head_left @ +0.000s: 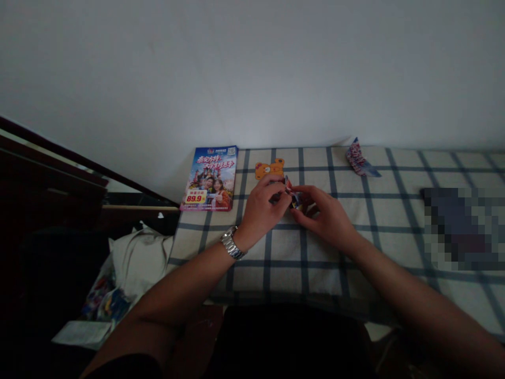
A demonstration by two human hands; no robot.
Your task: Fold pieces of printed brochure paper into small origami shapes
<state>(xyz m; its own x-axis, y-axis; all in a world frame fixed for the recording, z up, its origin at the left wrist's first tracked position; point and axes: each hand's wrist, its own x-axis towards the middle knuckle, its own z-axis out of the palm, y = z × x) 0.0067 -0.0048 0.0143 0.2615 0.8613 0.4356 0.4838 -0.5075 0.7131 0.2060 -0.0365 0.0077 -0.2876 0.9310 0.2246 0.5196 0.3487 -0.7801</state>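
Note:
Over the middle of the checked cloth, a small piece of folded, colourfully printed paper (295, 201) is pinched between my two hands. My left hand (268, 202), with a silver watch at its wrist, has its fingers bent and closed on the paper's left side. From the other side, my right hand (324, 217) grips it between thumb and fingertips. The fingers hide most of the paper, so its full shape cannot be made out. Just beyond my left hand lies an orange bear-shaped cutout (270, 169).
A stack of printed flyers (211, 179) lies at the left by the wall. Farther right, a folded paper figure (358, 159) stands near the wall. A dark, pixelated object (457, 226) is at the right. Below left of the checked cloth (398, 210) sits a pale bag (140, 258).

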